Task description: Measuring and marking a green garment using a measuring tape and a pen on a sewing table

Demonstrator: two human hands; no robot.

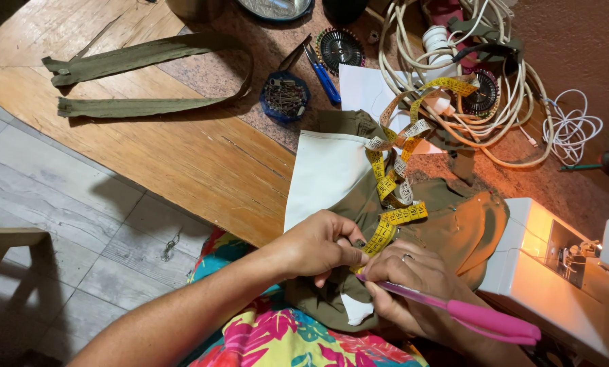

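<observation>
A warm orange glow from the sewing machine (556,272) lamp lights the olive fabric (454,217) at right; the tiled floor (59,204) at left lies in cooler, dimmer light. Focus is sharp, with wide-angle bending at the edges.

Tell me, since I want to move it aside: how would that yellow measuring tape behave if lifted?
Probably floppy: the yellow measuring tape lies in loose loops over the olive fabric. Likely light, and it may snag on the white cables that it overlaps.
</observation>
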